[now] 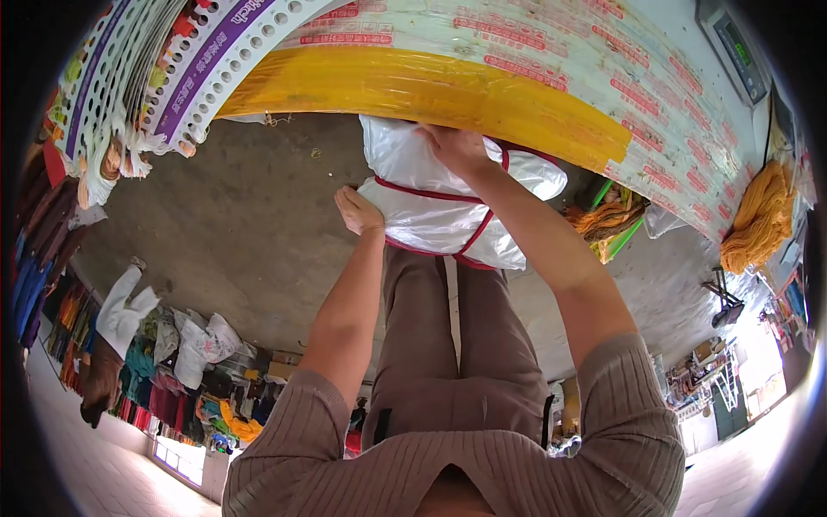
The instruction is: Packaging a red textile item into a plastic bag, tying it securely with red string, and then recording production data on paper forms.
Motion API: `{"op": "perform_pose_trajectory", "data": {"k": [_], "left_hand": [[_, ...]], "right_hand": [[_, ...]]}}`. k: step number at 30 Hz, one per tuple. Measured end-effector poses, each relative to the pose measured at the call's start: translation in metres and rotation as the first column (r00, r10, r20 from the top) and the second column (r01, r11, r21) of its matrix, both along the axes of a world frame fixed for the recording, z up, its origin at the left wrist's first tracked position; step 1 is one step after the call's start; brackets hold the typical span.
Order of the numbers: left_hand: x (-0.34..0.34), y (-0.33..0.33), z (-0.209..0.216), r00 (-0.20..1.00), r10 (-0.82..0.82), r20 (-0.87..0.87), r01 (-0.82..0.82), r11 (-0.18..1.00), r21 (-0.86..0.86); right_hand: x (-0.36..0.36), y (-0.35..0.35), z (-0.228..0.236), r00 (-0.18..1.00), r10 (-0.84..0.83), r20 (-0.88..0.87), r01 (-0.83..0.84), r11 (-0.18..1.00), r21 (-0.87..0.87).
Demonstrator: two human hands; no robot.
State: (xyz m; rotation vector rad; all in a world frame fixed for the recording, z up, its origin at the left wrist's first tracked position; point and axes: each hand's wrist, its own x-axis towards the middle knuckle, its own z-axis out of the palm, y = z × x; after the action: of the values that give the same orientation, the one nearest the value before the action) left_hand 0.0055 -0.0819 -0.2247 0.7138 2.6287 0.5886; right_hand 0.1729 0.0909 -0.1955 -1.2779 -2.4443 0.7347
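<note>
A shiny white plastic bag with dark red binding along its edges hangs in front of my legs, just below the table's near edge. My left hand is closed on the bag's left side, its fingers curled in. Higher up, my right hand is closed on the bag's upper part, close under the table edge. The fingertips of the right hand are partly hidden. Folds and creases run across the white film between my two hands.
The table has a printed plastic cover and yellow tape along its edge. Thread cards hang over its left end. A digital scale sits at the far right, with orange yarn nearby. Another person is at the left.
</note>
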Motion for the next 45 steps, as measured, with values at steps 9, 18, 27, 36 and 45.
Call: {"op": "perform_pose_trajectory", "data": {"k": [9, 18, 27, 36, 45], "left_hand": [[-0.013, 0.0, -0.016, 0.988, 0.08, 0.129, -0.085, 0.996, 0.036], [-0.052, -0.017, 0.0, 0.978, 0.038, 0.204, 0.011, 0.972, -0.234], [-0.058, -0.01, -0.003, 0.957, -0.151, 0.248, 0.209, 0.951, -0.227], [0.044, -0.055, -0.009, 0.922, -0.047, 0.384, 0.129, 0.973, -0.19], [0.188, -0.168, -0.016, 0.93, -0.097, 0.353, 0.213, 0.928, -0.306]], "right_hand": [[-0.008, 0.016, -0.043, 0.927, -0.353, -0.126, 0.256, 0.841, -0.477], [0.124, -0.093, 0.023, 0.533, -0.845, 0.05, 0.846, 0.53, -0.053], [0.134, -0.191, -0.032, 0.345, -0.902, 0.26, 0.165, -0.215, -0.963], [0.26, -0.187, -0.006, 0.262, -0.941, 0.213, 0.094, -0.194, -0.976], [0.386, -0.255, -0.003, 0.357, -0.869, 0.342, 0.32, -0.23, -0.919]]}}
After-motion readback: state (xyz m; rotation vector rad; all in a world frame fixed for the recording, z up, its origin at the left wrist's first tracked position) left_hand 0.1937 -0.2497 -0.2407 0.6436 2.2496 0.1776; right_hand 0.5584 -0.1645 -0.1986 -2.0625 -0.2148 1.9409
